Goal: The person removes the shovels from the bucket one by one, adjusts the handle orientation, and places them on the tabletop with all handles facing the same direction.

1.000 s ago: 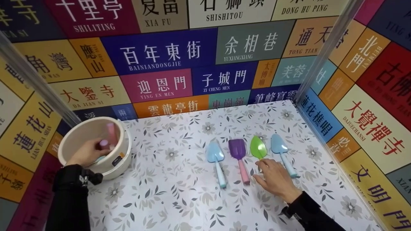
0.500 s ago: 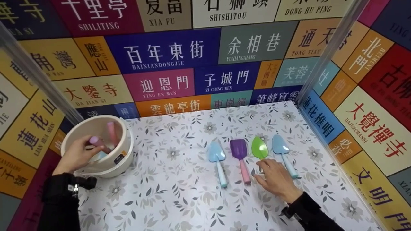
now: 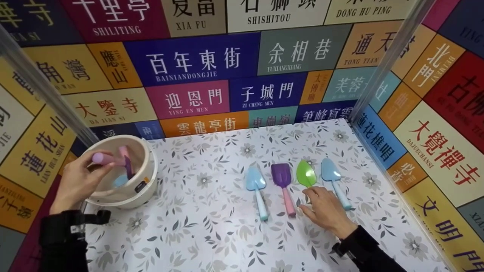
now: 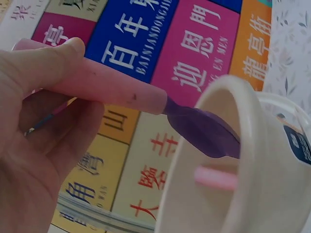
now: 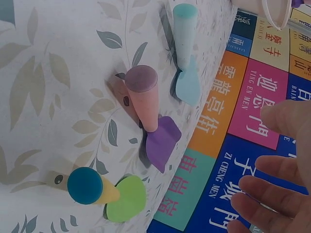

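My left hand (image 3: 77, 181) pinches the pink handle of a small purple toy shovel (image 4: 121, 92) between thumb and fingers. The shovel's purple blade still dips inside the cream bucket (image 3: 132, 198) at the left. Also in that bucket are another pink handle (image 4: 214, 178) and a light-blue blade (image 3: 120, 180). On the right, my right hand (image 3: 327, 211) hovers over the handle end of a green shovel (image 3: 305, 174), fingers loosely extended and holding nothing. In the right wrist view that shovel's yellow handle (image 5: 108, 193) with a blue end shows below the hand.
Beside the green shovel, a purple shovel (image 3: 281, 175) and two light-blue shovels (image 3: 256, 179) lie in a row on the floral-patterned table (image 3: 204, 226). Upright walls (image 3: 193, 62) with coloured sign panels enclose the back and both sides.
My left hand has drawn the pink-handled shovel up and to the left, so its handle tilts over the bucket rim and the purple blade shows. My right hand stays where it was.
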The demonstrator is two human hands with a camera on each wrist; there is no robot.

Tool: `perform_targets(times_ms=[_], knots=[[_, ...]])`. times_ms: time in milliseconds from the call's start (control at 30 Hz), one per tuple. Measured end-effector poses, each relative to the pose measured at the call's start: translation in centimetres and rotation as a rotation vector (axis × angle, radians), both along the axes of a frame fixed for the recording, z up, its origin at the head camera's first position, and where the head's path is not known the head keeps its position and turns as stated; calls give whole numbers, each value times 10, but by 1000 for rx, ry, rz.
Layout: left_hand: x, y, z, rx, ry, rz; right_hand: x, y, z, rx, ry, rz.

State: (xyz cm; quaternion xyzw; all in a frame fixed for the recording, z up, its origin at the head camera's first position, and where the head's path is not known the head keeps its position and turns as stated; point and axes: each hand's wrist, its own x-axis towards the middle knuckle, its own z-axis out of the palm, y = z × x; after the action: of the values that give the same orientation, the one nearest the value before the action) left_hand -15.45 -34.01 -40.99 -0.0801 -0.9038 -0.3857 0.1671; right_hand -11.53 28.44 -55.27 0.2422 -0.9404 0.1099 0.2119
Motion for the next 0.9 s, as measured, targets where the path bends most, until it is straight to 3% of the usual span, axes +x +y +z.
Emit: perform_targets(times_ms=[300,433,533,700,900], knots=[[20,29,19,100,117,-41,0,2,2,-4,4,1],[30,43,20,141,213,-118,-1,2,3,-10,22,8],[37,53,17,180,237,-189,-1,2,4,-21,18,2],[45,70,2,245,236,-294,0,1,6,-31,6,-10],[51,99,-36,440,233,-428,-1,0,5,-29,23,-10]])
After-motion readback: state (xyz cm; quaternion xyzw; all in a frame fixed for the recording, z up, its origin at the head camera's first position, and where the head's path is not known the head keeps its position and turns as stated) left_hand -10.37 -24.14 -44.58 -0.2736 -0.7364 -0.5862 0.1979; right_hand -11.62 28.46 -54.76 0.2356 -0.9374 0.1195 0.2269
